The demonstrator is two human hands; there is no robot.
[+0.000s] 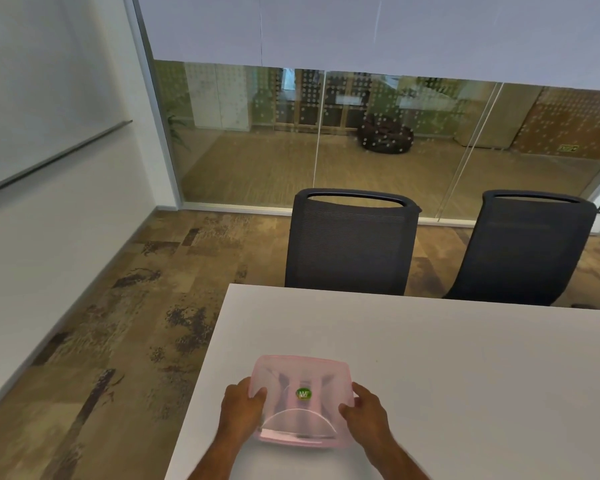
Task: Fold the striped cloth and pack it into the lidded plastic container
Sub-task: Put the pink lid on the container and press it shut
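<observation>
Closest to the person, 2 forearms reach in from the bottom edge and both hands rest on the pink container (302, 400), which sits on the white worktop (447, 358) near its left edge. The left hand (240, 408) wraps the container's left side, fingers curled over the rim of the lid (303, 372); the right hand (362, 410) does the same on the right side. So each grip is closed on the container, one per flank, with the box squarely between them and neither hand nearer than the other.

The lid is on. Through the translucent plastic, dark bands show inside, which I take to be the striped cloth (291, 386) already packed; it is too blurred to say how neatly it is folded. A green round sticker (303, 394) sits on the lid's middle, and a curved handle (298, 419) lies on the near half.

The container's longer side seems to run left to right, across the person, so pressing down at both ends should seat the lid. That, to my eye, is the step left.

Beyond the worktop stand 2 dark mesh chairs (350, 244), then a glass wall (326, 133).
</observation>
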